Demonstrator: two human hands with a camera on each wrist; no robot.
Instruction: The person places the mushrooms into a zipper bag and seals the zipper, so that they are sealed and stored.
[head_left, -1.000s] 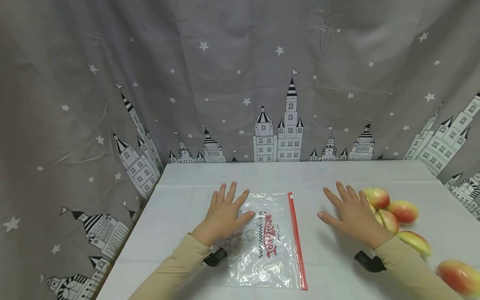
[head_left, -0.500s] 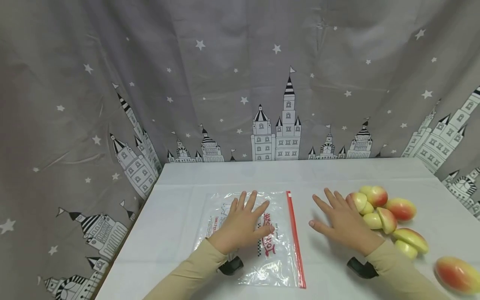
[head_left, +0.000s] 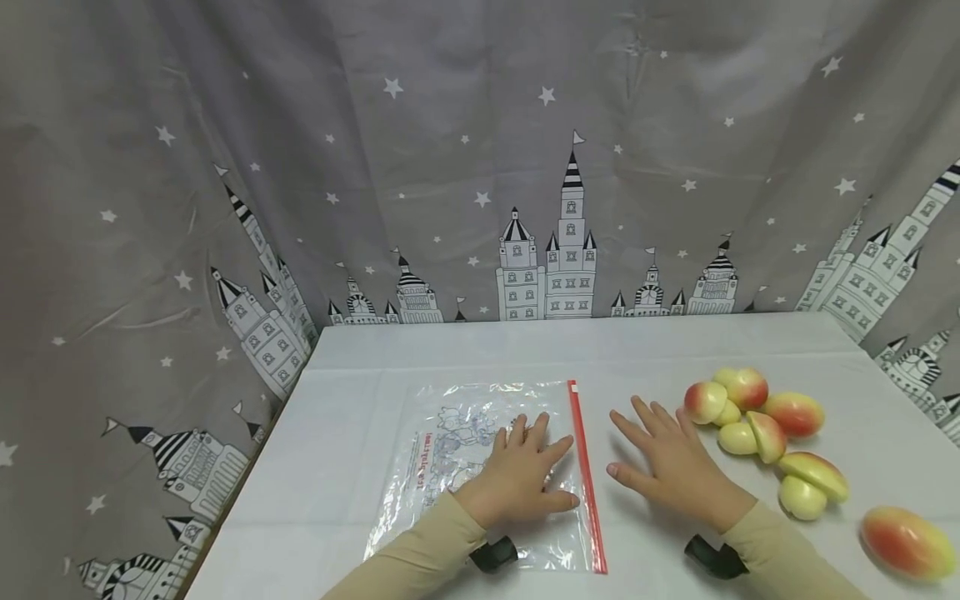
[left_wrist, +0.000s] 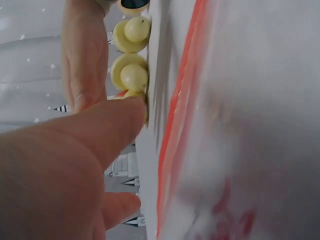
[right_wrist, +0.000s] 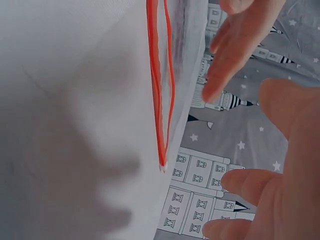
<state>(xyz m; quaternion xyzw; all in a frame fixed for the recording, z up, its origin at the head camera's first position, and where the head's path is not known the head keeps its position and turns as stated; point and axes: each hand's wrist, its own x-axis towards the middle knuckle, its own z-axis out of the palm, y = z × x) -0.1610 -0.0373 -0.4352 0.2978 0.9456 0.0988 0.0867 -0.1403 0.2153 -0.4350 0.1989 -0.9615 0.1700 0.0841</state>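
Observation:
A clear plastic zip bag (head_left: 442,442) with red and blue print lies flat on the white table. Its red zip edge (head_left: 586,483) faces right, and in the right wrist view the two red strips (right_wrist: 156,85) stand slightly apart, meeting at a white end. My left hand (head_left: 521,479) hovers over the bag's right part, fingers spread, holding nothing. Just right of the zip edge, my right hand (head_left: 671,467) is held over the table with fingers spread and nothing in it. The left wrist view shows the left thumb (left_wrist: 117,122) above the bag's zip side.
Several red-and-yellow mango-like pieces lie right of my right hand, some with a pale round part: a cluster (head_left: 738,408), a yellow pair (head_left: 813,483) and a single mango-like fruit (head_left: 907,543) near the front. A grey castle-print curtain (head_left: 450,167) hangs behind the table.
My left hand has moved right and toward me across the bag, nearer its zip edge. My right hand has shifted left and slightly nearer, away from the mango-like pieces, uncovering more of them.

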